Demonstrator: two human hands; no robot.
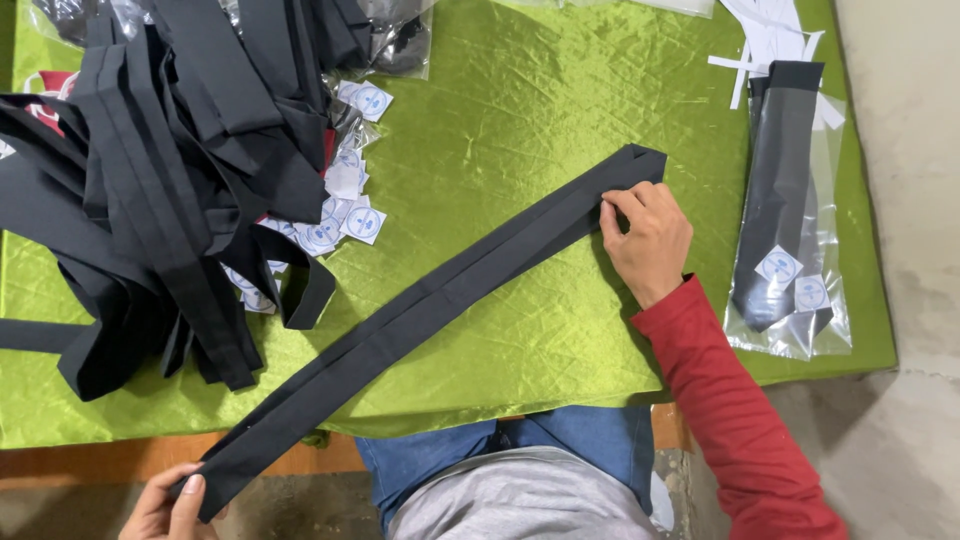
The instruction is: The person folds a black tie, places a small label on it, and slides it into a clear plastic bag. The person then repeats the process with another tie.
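Note:
A long black necktie [430, 300] lies stretched diagonally over the green satin cloth [520, 130]. Its wide pointed end is at the upper right and its narrow end hangs past the table's near edge at the lower left. My right hand [648, 240], in a red sleeve, presses its fingertips on the tie just below the wide tip. My left hand [165, 508] pinches the tie's near end off the table's front edge.
A heap of black neckties [160, 170] fills the left of the table. Small white round-printed labels [345, 200] are scattered beside it. Clear plastic bags with packed ties [785, 240] lie at the right, with white paper strips [770, 35] behind them.

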